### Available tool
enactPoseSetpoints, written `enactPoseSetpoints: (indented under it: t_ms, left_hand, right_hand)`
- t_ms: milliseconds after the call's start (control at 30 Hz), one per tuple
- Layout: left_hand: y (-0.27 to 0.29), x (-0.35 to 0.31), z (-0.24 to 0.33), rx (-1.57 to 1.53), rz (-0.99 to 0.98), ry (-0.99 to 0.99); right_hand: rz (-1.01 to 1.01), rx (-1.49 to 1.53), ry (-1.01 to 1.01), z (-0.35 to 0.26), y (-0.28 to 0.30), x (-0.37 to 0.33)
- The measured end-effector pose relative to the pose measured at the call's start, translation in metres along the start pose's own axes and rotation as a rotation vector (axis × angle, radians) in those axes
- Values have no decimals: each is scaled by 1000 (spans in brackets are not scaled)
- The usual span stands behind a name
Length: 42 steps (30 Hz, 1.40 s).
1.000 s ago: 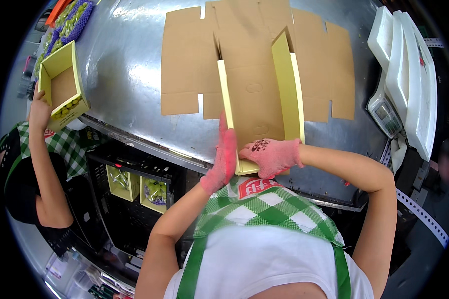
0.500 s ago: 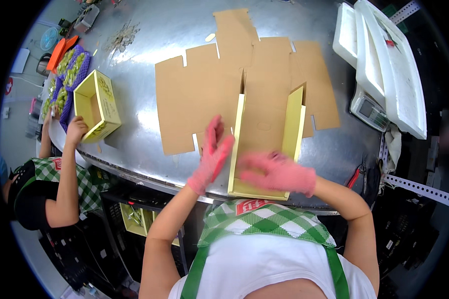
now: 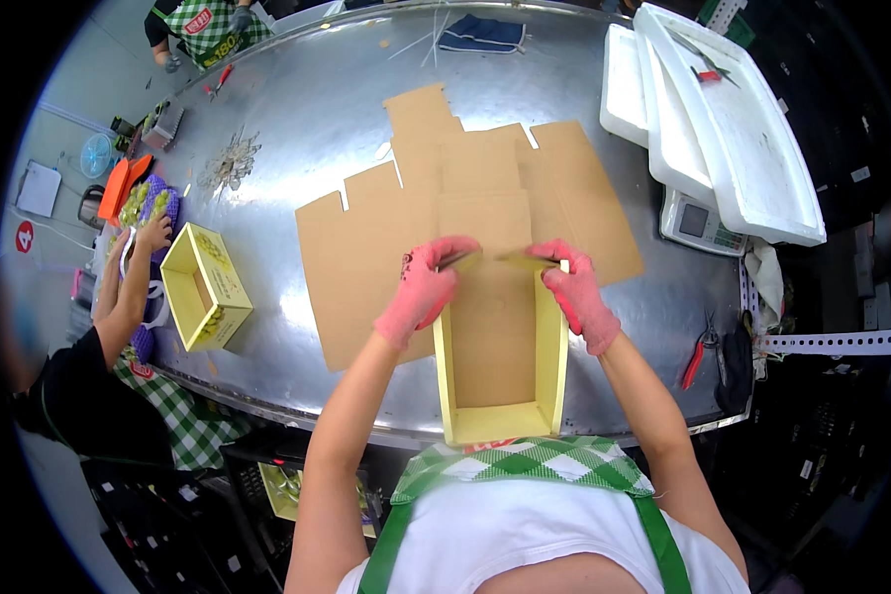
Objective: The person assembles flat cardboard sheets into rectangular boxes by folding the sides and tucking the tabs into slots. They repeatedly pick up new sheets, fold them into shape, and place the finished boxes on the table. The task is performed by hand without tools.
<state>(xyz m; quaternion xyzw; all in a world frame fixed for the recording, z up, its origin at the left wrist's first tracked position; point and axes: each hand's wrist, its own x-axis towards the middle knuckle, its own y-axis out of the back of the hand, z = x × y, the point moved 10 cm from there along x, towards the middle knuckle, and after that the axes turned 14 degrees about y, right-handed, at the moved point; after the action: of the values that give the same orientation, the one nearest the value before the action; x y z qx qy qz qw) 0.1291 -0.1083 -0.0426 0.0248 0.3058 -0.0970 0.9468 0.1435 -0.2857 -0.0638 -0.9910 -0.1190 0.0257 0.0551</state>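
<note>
A partly folded cardboard box (image 3: 551,371) lies in front of me, with pale yellow side walls and near wall standing and a brown floor. Its far end is still flat, running onto brown cardboard (image 3: 361,233) spread on the metal table. My left hand (image 3: 421,292), in a pink glove, pinches a small flap at the far end of the left wall. My right hand (image 3: 581,299), gloved alike, pinches the matching flap on the right wall. Both flaps are bent inward and blurred by motion.
At left, a co-worker's hands (image 3: 153,233) are at grapes in purple netting (image 3: 163,203), beside a finished yellow box (image 3: 223,287). White foam trays (image 3: 752,148) rest by a scale (image 3: 698,220) at right. Red-handled pruners (image 3: 698,356) lie near the right edge.
Both hands have moved away from me to the box's far end and taken hold of its flaps, bending them inward. My view has shifted, showing more of the table's far side.
</note>
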Motion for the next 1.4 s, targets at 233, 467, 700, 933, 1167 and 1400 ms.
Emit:
enactPoseSetpoints:
  t_ms: [233,467,700,933,1167,1400]
  left_hand:
    - [-42,-41,32,1047,241,-326]
    - [-42,-60,31,1201,490,-403]
    - [-65,-59,41,1259,440,-436]
    - [-42,-51,22,1033,507,-676]
    - [53,-93,-13,85,753,-596]
    - [-37,-40,10,970,66,-177]
  right_hand:
    - [-211,-155,-127,13,-45,-17]
    - [-157,78,139,-11,-38,-1]
    - [11,497,-186,20,-23,53]
    - [-336,115,-197,13,-48,36]
    - [-561,150,-55,-32,-44,-16]
    - [-565,-689,170,-39,-43,-23]
